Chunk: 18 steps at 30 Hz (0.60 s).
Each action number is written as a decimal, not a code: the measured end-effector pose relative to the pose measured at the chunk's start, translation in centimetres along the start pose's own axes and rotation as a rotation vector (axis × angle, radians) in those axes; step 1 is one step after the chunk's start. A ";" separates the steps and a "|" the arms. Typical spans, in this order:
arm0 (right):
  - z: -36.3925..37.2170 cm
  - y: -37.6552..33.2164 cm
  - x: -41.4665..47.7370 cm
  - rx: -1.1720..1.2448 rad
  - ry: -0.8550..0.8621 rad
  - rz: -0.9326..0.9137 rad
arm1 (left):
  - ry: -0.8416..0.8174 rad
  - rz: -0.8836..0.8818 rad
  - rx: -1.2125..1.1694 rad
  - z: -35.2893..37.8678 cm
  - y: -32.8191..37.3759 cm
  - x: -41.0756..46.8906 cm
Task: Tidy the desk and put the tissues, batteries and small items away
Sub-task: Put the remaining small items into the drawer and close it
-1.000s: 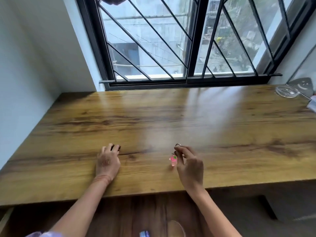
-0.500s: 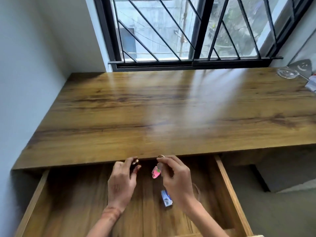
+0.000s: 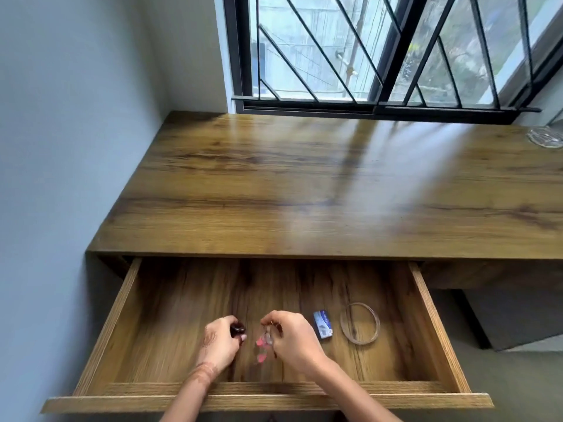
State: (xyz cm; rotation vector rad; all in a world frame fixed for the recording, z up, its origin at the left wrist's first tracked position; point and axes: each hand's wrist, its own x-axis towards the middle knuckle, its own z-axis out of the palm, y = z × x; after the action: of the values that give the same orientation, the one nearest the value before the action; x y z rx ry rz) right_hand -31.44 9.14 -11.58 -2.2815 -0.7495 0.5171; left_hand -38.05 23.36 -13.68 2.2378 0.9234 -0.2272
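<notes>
The wooden desk's drawer [image 3: 122, 324] is pulled wide open below the desk's front edge. Both my hands are inside it, low over its floor. My left hand [image 3: 220, 344] has its fingers curled round a small dark object [image 3: 237, 328]. My right hand [image 3: 291, 338] pinches a pink keychain charm [image 3: 262, 345] that hangs blurred beneath the fingers. To the right of my right hand a small blue and white box [image 3: 323, 324] lies on the drawer floor, with a thin wire ring [image 3: 360, 323] beside it.
The desk top [image 3: 304, 184] stretches to the barred window [image 3: 380, 50]. A glass dish [image 3: 547, 137] sits at the far right edge. A pale wall runs along the left side. The drawer's left half shows only bare wood.
Both hands have moved from the desk top down into the open drawer, carrying the dark object and the pink charm. The view has tilted down, showing the whole drawer.
</notes>
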 end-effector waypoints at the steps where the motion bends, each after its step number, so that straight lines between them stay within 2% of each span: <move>1: 0.0 0.1 0.6 -0.027 -0.022 0.021 | 0.006 -0.014 0.003 0.0 0.2 0.1; 6: 0.0 0.9 2.9 -0.130 -0.093 0.075 | 0.033 -0.069 -0.012 0.2 0.4 0.9; 9: -0.1 1.0 3.7 -0.172 -0.065 0.089 | 0.081 -0.067 -0.011 0.1 0.5 1.1; 13: -0.7 1.1 3.6 -0.157 -0.007 0.080 | 0.105 -0.058 0.000 0.0 0.5 0.7; 18: -1.6 1.3 0.8 -0.026 0.065 0.076 | 0.222 0.017 -0.018 0.0 0.6 -1.7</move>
State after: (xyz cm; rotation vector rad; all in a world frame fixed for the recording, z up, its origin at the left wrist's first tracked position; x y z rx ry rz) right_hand -29.44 8.06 -11.51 -2.3460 -0.6432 0.4685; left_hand -38.87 22.10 -12.65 2.2854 1.0163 0.0386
